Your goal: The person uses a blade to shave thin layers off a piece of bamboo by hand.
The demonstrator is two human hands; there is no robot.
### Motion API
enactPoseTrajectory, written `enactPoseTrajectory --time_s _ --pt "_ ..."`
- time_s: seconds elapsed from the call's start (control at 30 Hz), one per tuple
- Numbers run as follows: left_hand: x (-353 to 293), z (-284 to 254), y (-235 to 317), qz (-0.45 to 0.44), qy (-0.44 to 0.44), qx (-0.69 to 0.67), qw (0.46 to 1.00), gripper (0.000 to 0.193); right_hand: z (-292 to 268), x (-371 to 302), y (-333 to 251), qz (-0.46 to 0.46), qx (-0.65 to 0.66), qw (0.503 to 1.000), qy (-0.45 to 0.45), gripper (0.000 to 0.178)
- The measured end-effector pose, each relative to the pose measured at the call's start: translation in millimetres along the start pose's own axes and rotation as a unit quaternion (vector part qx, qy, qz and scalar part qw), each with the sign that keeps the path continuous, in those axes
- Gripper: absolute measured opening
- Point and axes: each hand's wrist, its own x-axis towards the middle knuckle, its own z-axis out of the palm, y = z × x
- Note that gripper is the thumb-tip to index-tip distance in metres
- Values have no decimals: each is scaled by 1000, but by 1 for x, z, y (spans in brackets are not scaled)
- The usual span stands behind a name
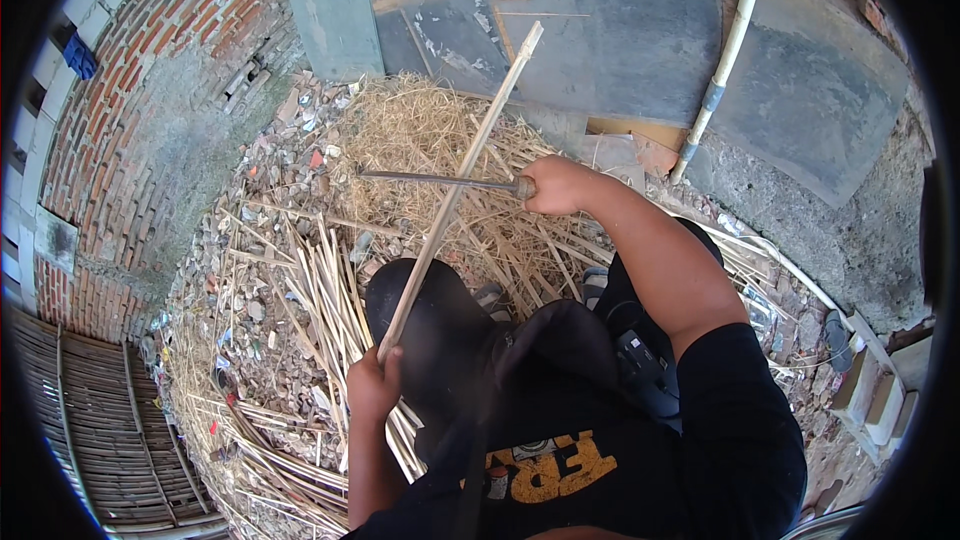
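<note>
My left hand is closed around the lower end of a long bamboo strip, which slants up and away to the right. In my right hand is the handle of a long, narrow knife. Its blade points left and crosses the strip above the middle; whether the edge bites into the bamboo I cannot tell. A heap of pale shavings lies on the ground beyond the blade. Beside my left knee is a pile of split bamboo strips.
Rubble covers the ground to the left, below a brick wall. Dark panels lean at the back, with a pale pipe in front. A bamboo-slat panel is at lower left; a wooden block structure stands at right.
</note>
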Motion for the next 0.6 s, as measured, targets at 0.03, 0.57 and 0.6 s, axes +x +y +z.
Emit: enactPoseTrajectory --time_s 0.03,0.57,0.6 --pt "0 0 0 0 -1 1 1000 45 1 0 1 1 1 1000 0 32" --pt "1 1 -2 1 -1 -7 1000 45 -13 -8 -11 26 -8 999 -23 40" --pt "1 0 -1 -6 -4 -13 1000 45 -14 -9 -13 26 -6 999 -24 40"
